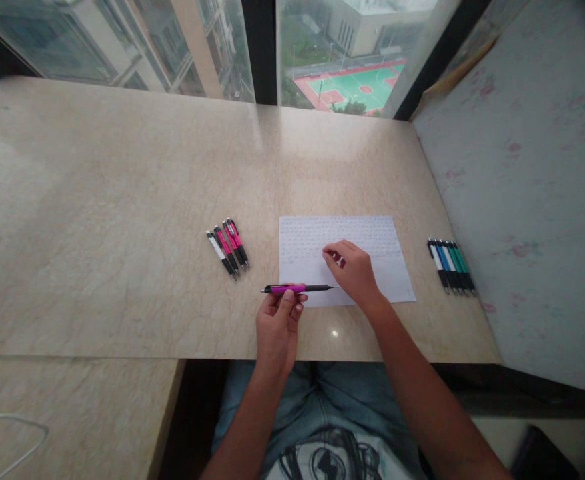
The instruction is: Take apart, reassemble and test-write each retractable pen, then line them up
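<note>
My left hand (278,325) pinches a pink and black pen (296,289) by its pink barrel and holds it level, tip pointing right, just above the near edge of a written sheet of paper (382,235). My right hand (353,270) rests on that sheet with its fingers curled together; the pen's tip lies right by this hand. I cannot make out anything in the right hand's fingers.
The sheet lies on a beige marble table (122,200). Three pens (228,245), pink and white, lie left of the sheet. Several blue and green pens (451,265) lie at its right, near a wall (532,200). A window runs along the far edge.
</note>
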The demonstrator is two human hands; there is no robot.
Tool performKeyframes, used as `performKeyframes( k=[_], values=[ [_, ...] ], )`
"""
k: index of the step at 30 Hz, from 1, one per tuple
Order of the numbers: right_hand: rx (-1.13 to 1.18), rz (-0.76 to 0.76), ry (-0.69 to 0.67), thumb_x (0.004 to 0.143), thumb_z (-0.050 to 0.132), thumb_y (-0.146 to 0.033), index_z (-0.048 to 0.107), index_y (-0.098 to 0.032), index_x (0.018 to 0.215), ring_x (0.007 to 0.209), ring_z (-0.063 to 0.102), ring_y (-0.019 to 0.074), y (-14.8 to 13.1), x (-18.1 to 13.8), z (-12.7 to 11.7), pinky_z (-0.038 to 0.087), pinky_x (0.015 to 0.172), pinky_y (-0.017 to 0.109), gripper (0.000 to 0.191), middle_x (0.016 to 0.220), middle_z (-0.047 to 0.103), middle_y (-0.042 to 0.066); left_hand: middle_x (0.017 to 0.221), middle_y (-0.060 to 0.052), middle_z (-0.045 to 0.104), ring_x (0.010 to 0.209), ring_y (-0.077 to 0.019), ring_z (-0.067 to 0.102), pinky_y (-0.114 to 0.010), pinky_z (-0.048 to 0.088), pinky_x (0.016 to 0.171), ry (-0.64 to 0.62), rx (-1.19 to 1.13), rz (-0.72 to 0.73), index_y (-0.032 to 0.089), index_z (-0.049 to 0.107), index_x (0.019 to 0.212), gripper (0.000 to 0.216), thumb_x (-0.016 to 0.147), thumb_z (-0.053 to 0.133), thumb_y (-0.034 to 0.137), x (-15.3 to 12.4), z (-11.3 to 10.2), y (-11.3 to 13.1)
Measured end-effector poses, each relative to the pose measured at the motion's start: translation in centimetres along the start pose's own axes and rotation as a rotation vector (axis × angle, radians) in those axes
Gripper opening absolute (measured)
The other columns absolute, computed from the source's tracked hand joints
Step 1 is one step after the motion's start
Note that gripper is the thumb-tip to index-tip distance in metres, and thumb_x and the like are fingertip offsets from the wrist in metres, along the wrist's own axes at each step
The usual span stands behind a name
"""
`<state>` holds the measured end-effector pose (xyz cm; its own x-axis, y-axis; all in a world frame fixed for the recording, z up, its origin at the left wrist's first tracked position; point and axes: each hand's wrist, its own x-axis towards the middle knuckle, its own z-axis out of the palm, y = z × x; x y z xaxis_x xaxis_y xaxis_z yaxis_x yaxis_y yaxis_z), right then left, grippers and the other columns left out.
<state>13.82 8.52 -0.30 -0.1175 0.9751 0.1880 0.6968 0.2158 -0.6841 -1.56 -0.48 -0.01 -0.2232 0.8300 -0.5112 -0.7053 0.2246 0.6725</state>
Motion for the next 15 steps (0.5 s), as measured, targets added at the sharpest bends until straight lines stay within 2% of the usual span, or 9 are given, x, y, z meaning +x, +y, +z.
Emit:
performKeyframes(
  k=[4,7,10,15],
  values=[
    [0.415,0.220,0.006,0.085,0.064,-0.036,0.069,-0.021,0.087,0.071,0.064,0.0173,-0.1,-3.4,-1.8,0.052,0.059,0.028,0.016,0.083,0.071,0.005,0.090,-0.006,0.075,0.072,-0.0094,0.068,-0.016,0.050,0.060,-0.002,-0.016,-0.006,0.016,0.071,0.090,0.025,0.071,0.082,0.027,0.1,0.1,-0.1],
    [0.571,0.336,0.038,0.082,0.069,-0.038,0.069,-0.020,0.087,0.065,0.062,0.0158,-0.3,-5.8,-3.0,0.052,0.056,0.028,0.018,0.078,0.070,0.004,0.090,-0.006,0.075,0.071,-0.0090,0.068,-0.016,0.049,0.060,-0.007,-0.025,0.000,0.016,0.071,0.090,0.025,0.071,0.082,0.027,0.0,0.4,-0.3],
    [0.606,0.364,0.071,0.081,0.070,-0.036,0.070,-0.021,0.086,0.063,0.061,0.0145,-0.6,-7.0,-3.7,0.053,0.057,0.028,0.016,0.077,0.069,0.003,0.091,-0.006,0.075,0.071,-0.0090,0.068,-0.016,0.049,0.060,-0.010,-0.018,-0.001,0.016,0.071,0.091,0.025,0.071,0.082,0.027,-0.1,0.6,-0.5],
    [0.505,0.287,0.005,0.085,0.066,-0.032,0.070,-0.021,0.088,0.073,0.064,0.0169,-1.1,-7.2,-3.8,0.054,0.060,0.028,0.012,0.083,0.069,0.004,0.091,-0.006,0.075,0.073,-0.0100,0.068,-0.017,0.050,0.063,-0.018,0.007,0.004,0.016,0.071,0.091,0.025,0.071,0.082,0.026,-0.5,0.8,-0.9]
  ],
)
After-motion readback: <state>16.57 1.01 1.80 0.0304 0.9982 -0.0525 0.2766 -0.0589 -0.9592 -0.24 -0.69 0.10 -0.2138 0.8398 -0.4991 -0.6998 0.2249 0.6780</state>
